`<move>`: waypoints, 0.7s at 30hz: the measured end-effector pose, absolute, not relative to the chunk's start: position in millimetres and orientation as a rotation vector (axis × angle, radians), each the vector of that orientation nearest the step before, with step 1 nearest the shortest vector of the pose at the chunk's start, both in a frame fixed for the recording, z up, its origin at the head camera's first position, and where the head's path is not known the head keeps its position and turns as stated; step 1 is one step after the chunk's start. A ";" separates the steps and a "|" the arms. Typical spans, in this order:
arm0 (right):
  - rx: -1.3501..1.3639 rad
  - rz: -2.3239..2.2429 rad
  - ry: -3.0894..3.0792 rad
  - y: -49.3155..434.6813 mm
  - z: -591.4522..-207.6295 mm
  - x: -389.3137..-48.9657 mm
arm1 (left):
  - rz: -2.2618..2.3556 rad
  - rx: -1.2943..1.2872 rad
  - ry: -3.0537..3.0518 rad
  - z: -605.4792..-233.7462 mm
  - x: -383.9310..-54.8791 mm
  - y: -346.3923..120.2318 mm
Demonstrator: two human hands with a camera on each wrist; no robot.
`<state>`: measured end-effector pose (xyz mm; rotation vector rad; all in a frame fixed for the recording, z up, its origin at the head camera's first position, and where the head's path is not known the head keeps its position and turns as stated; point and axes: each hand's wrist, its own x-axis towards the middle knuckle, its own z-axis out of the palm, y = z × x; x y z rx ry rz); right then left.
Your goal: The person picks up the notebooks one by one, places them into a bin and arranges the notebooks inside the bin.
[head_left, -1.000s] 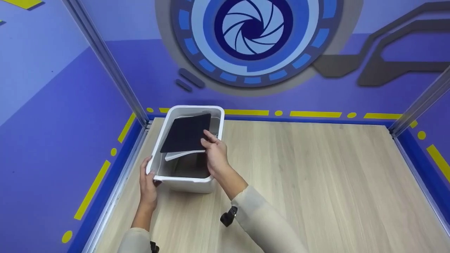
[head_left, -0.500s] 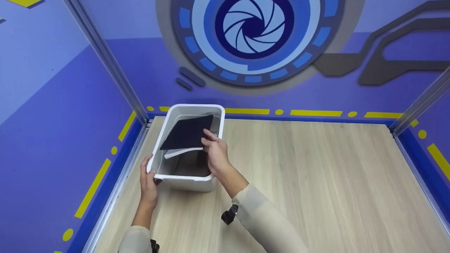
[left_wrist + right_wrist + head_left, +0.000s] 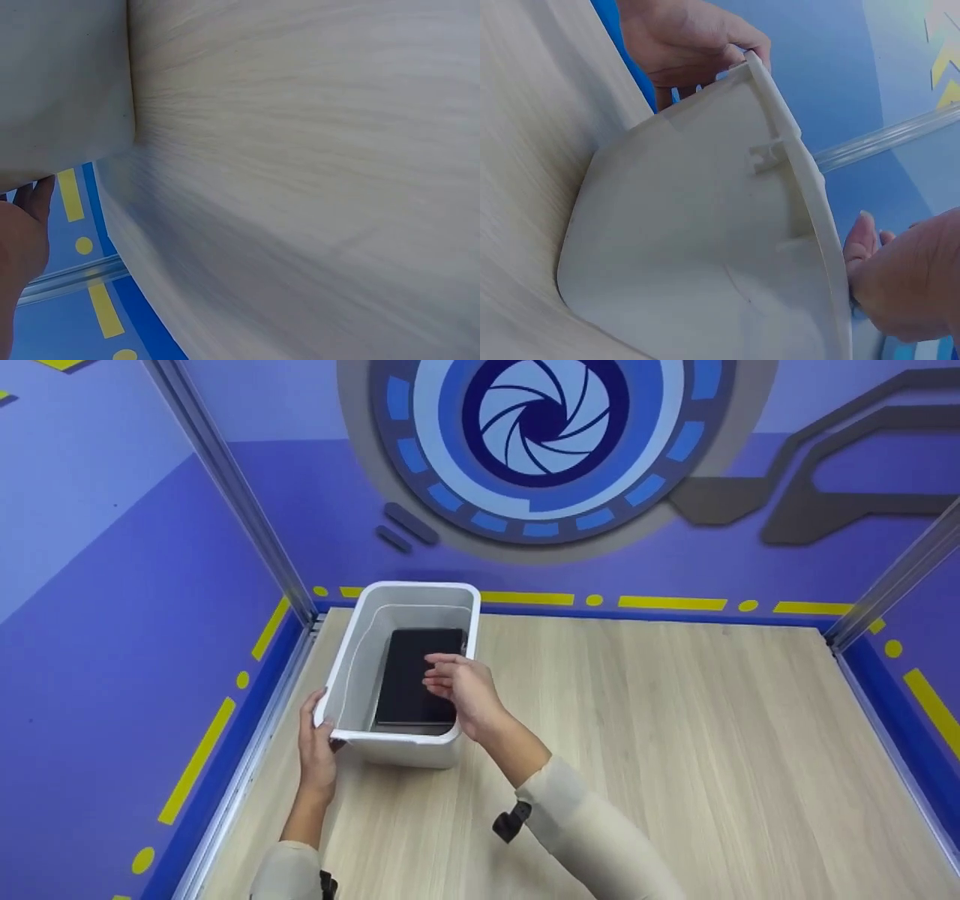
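Note:
A white plastic bin [image 3: 352,675] stands at the table's back left corner. My left hand [image 3: 316,757] grips its near left corner, thumb over the rim and fingers along the outer wall. A black flat rectangular thing [image 3: 405,682] with a slightly glossy face lies low inside the bin, towards the right wall. Over the bin's right rim reaches my right hand [image 3: 465,690], fingers loosely bent above the black thing and nothing held. The right wrist view has the bin's outer wall [image 3: 682,210] between the two hands.
The wood-grain table [image 3: 637,735] stretches to the right of the bin. Blue printed panels [image 3: 285,510] wall in the back and sides, with metal posts [image 3: 232,495] at the corners.
My right hand has let go of the black flat thing, which it held tilted with a white piece under it. The black thing now lies lower in the bin; the white piece no longer shows.

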<state>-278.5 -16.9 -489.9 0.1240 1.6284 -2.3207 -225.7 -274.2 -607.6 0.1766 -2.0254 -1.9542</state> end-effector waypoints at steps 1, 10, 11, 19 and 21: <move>0.115 -2.319 1.630 -13.4 -488.9 -278.9 | -1.947 0.180 -2.026 -606.5 -225.7 -273.9; 0.107 -2.369 1.663 24.3 -477.7 -285.9 | -1.840 0.134 -1.960 -591.4 -221.1 -271.3; 0.110 -2.380 1.666 29.4 -476.1 -286.9 | -1.823 0.123 -1.956 -589.3 -220.3 -270.5; 0.159 -2.418 1.762 80.4 -481.3 -291.5 | -1.597 0.241 -1.966 -577.3 -215.7 -254.8; 0.168 -2.411 1.786 94.9 -485.1 -292.7 | -1.537 0.294 -1.985 -575.4 -215.4 -250.2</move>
